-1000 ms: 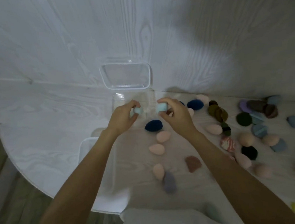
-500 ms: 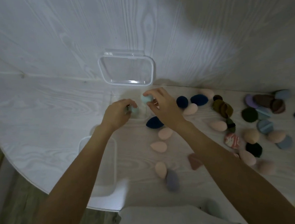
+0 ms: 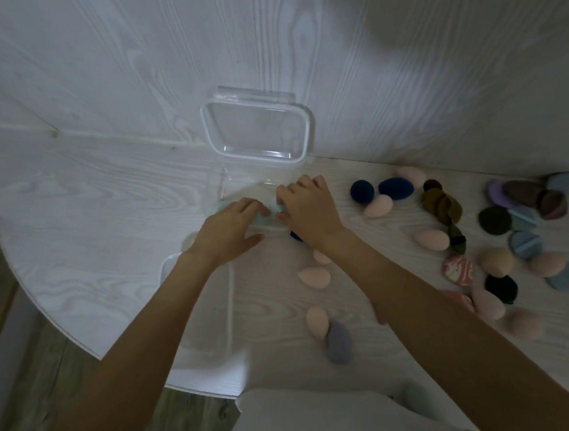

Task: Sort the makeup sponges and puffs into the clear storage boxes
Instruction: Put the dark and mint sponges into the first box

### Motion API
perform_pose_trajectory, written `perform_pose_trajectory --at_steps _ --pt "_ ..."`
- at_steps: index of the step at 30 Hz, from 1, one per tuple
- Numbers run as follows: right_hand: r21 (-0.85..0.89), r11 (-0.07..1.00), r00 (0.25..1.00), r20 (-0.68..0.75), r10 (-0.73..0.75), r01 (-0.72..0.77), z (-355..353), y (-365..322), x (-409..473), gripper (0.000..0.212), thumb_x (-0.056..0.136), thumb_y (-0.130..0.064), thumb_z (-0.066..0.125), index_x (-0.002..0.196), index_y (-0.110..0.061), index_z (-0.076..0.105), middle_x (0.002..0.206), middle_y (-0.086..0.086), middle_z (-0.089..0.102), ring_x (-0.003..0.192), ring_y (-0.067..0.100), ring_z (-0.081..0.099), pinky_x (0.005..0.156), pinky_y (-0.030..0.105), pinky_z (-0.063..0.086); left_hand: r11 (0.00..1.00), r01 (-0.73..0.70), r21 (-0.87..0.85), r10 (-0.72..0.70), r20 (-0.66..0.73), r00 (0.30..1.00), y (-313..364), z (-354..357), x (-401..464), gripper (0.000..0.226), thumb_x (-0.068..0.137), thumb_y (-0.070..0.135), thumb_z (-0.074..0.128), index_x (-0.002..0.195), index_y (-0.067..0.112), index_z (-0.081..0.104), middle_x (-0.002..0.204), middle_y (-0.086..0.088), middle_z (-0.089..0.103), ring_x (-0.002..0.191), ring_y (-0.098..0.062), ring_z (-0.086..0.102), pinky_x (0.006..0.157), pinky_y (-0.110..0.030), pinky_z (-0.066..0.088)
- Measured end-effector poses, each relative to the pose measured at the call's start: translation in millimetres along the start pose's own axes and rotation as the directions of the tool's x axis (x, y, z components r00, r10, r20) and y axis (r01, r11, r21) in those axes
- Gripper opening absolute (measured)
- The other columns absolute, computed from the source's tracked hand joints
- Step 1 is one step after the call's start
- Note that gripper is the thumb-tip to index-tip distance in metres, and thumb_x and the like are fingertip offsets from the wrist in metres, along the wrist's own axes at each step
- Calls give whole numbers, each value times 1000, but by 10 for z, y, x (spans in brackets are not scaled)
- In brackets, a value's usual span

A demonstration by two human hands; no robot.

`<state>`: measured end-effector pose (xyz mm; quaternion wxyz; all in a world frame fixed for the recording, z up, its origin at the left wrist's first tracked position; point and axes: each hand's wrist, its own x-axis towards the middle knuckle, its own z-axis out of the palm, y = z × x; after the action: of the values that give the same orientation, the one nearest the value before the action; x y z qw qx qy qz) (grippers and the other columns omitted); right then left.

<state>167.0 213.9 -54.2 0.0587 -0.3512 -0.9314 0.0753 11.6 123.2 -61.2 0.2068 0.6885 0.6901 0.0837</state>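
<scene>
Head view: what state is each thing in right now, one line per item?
Clear box lid: open, propped against the wall.
Clear box: open, both hands at it.
Left hand: fingers over a pale teal sponge; grip unclear.
Right hand: fingers curled at the same spot; grip unclear.
Pink sponges: loose on the table.
Puffs: unsorted, scattered at right.

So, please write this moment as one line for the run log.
left hand: over clear box | right hand: on pale blue sponge | lid: open | many sponges on table

White wood-grain table [image 3: 80, 212], scattered sponges [image 3: 431, 239], clear box [image 3: 258, 128]
</scene>
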Motion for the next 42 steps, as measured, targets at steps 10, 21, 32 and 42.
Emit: perform_pose_trajectory --at_steps 10,21,32,42 --pt "39 998 997 59 -53 51 33 14 53 23 81 -22 60 71 -6 73 76 3 69 88 27 48 72 30 15 999 -23 36 26 -90 996 17 49 38 48 80 9 67 126 17 55 118 -6 62 100 -29 60 66 -35 48" --pt "80 888 891 68 449 -454 -69 1023 -432 54 88 -23 58 138 -16 41 123 17 55 116 38 42 100 47 28 994 -37 104 50 -131 990 282 272 109 49 80 3 62 126 17 56 114 -13 59 93 -33 57 71 -43 49" --pt "492 867 984 -97 151 -85 -551 362 -163 31 80 -19 68 108 -11 58 103 0 61 85 13 55 71 28 46 998 -21 64 31 -154 988 322 259 132 48 78 1 63 123 17 59 113 -11 61 92 -31 58 72 -43 50" --pt "47 999 990 140 -32 26 -8 89 223 28 82 1 56 110 -3 57 98 13 59 86 27 54 66 31 39 998 32 -51 -43 -238 970 301 311 62 34 75 2 68 107 6 61 93 -10 67 81 -28 61 64 -30 44"
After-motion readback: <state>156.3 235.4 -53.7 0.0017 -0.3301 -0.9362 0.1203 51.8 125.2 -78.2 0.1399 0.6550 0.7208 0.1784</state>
